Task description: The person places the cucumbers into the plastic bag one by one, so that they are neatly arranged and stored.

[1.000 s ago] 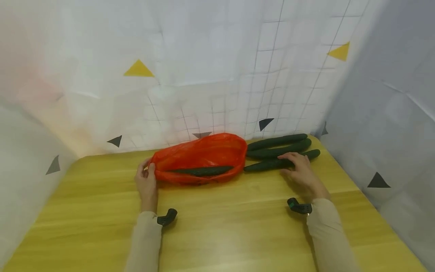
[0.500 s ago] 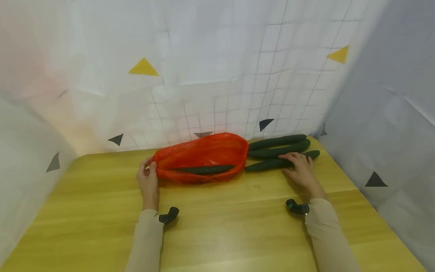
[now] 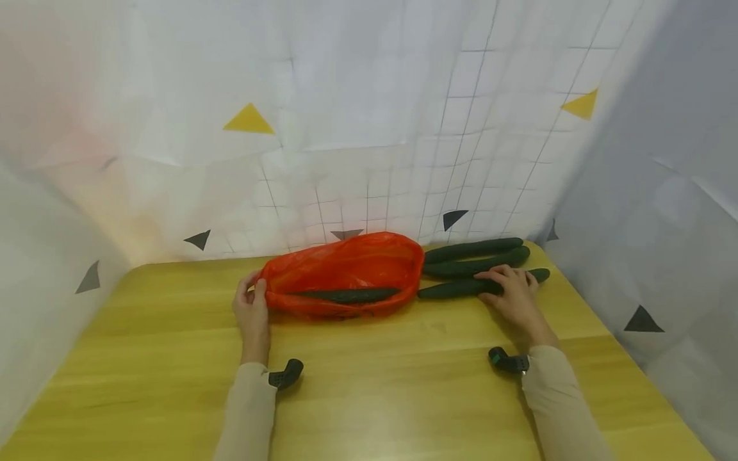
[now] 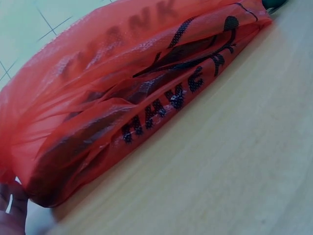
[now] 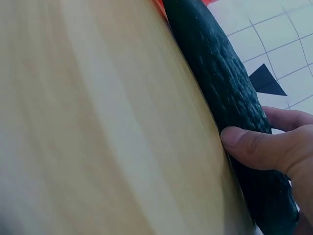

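A red plastic bag [image 3: 340,262] lies on its side at the back of the table, its mouth facing right and a cucumber [image 3: 357,295] inside it. My left hand [image 3: 252,314] pinches the bag's closed left end; black lettering shows on the bag [image 4: 161,103] in the left wrist view. At the right, my right hand [image 3: 516,301] grips the nearest of three loose cucumbers [image 3: 450,290]. In the right wrist view the thumb [image 5: 254,147] lies on the near side of that cucumber [image 5: 215,63], with fingers on its far side.
Two more cucumbers [image 3: 478,264] lie behind the gripped one, close to the back wall [image 3: 357,128]. A grey side wall [image 3: 680,224] borders the table's right edge. The yellow wooden table [image 3: 369,384] extends in front of the bag.
The gripped cucumber now lies slightly apart from the two behind it, and my right hand has closed further round it. My left hand stays at the bag's end. The head view has shifted slightly.
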Demonstrator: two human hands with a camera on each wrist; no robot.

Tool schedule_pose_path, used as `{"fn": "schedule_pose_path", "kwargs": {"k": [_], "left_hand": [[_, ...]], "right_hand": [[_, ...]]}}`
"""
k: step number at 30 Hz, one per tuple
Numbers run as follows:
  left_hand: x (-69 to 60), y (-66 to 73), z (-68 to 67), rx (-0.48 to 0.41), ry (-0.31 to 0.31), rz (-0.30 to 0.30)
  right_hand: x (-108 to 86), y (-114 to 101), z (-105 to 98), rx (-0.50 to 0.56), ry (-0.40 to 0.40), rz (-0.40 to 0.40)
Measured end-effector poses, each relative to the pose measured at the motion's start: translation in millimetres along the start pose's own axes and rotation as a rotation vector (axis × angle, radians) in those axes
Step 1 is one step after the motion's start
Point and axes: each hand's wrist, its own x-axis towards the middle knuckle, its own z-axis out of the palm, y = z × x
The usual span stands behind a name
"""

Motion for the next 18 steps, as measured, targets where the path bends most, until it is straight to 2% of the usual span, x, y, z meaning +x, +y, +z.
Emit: {"fn": "schedule_pose_path", "kwargs": {"k": [3, 11, 18], "left_hand": [[-3.7, -2.9, -0.5, -0.002, 0.006, -0.001], [-3.5, -2.6, -1.8, 0.005, -0.01, -0.025], [-0.6, -1.2, -2.6, -0.001, -0.017, -0.037]], "right_hand": [[0.6, 5, -1, 0.018, -0.019, -0.015], [1.8, 16, -9, 0.151, -0.042, -0.064], [4.1, 17, -21, 0.214, -0.014, -0.001]]}}
